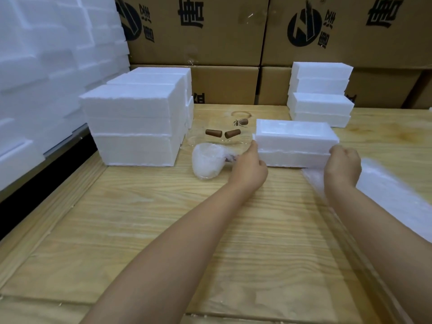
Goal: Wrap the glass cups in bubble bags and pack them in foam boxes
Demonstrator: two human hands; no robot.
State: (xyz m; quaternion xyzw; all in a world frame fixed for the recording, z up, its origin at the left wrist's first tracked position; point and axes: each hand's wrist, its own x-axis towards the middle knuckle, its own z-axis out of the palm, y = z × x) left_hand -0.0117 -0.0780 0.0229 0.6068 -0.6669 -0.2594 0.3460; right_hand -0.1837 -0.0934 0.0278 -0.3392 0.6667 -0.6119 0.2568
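Note:
A white foam box point(295, 141) with its lid on lies on the wooden table point(145, 218), a little right of centre. My left hand point(249, 164) grips its left end and my right hand point(342, 163) grips its right end. Just left of the box lies a bubble-wrapped cup point(207, 161). Behind it lie clear glass cups with brown handles point(223, 134), unwrapped. A pile of bubble bags point(388, 192) lies under and beside my right forearm.
A tall stack of foam boxes point(135, 120) stands at the left and a smaller stack point(320, 94) at the back right. Cardboard cartons point(198, 31) wall the back. More foam pieces point(46, 54) lean at the far left.

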